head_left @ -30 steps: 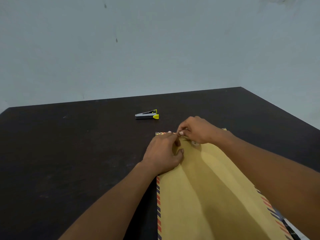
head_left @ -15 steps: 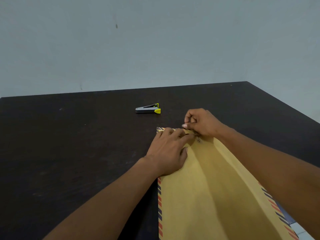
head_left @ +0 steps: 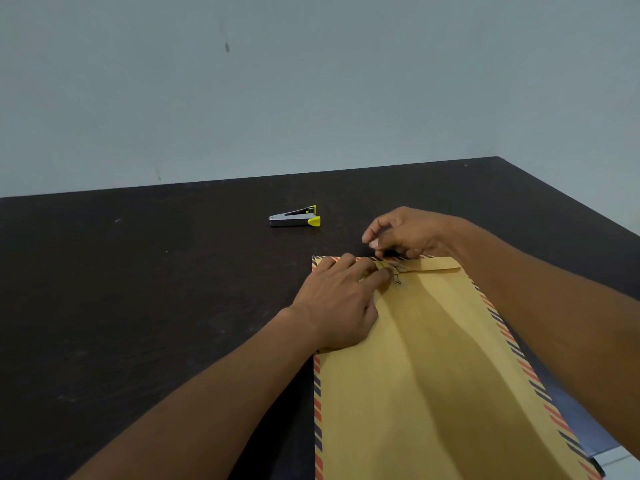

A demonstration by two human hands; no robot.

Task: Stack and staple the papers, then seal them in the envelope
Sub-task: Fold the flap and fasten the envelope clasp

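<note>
Since the earlier frame, the right hand has drawn back off the clasp, fingers curled; whether it pinches anything cannot be told. Head view: the left hand, fingers straight, presses the envelope flat on the table. The envelope looks light and floppy, probably best pinned near its top edge.

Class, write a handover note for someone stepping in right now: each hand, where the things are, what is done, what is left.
Left hand: flat on the envelope, fingertips by the clasp.
Right hand: fingers curled just beyond the flap; whether it pinches anything is unclear.
Stapler: on the table, beyond the envelope, untouched.
Done: flap folded down; papers out of sight, probably inside.
To do: fasten the clasp.
</note>
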